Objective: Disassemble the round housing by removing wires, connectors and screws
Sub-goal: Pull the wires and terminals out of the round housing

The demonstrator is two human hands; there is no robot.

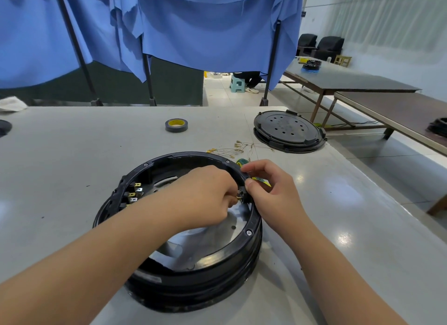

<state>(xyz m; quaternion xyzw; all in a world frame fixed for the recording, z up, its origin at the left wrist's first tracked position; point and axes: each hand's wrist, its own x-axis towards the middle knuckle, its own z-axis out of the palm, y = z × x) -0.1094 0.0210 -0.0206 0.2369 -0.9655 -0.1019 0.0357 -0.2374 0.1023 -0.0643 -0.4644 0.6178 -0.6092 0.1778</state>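
- While the left hand [205, 194] reaches down inside the round housing [183, 230], its curled fingers pinch a small brass connector [239, 197] at the inner wall on the right side of the ring.
- The right hand [271, 189] sits just outside that same stretch of rim, thumb and forefinger pinching the black wall right beside the connector.
- The round housing lies flat on the grey tabletop [72, 155], near the front edge, open side up; being circular, it shows no long axis, and its opening faces straight up.
- Inside it, a shiny metal plate [208, 237] covers the floor, and a row of brass spade terminals [135, 194] stands along the inner left wall.
- Screws are seated in the top rim, one near the front right [249, 232] and one at the back left [145, 164].
- A screwdriver with a green and yellow handle [242, 162] lies on the tabletop just behind the right hand, partly hidden by the fingers, so which way its tip points cannot be told.
- Loose thin wires with brass ends [237, 148] lie spread on the tabletop behind the housing.
- A black round cover with small holes [289, 129] rests flat at the far right of the tabletop, well apart from the housing.
- A roll of dark tape with a yellow core [176, 125] lies flat toward the back middle.
- Blue cloth [193, 22] hangs on dark poles behind the tabletop.
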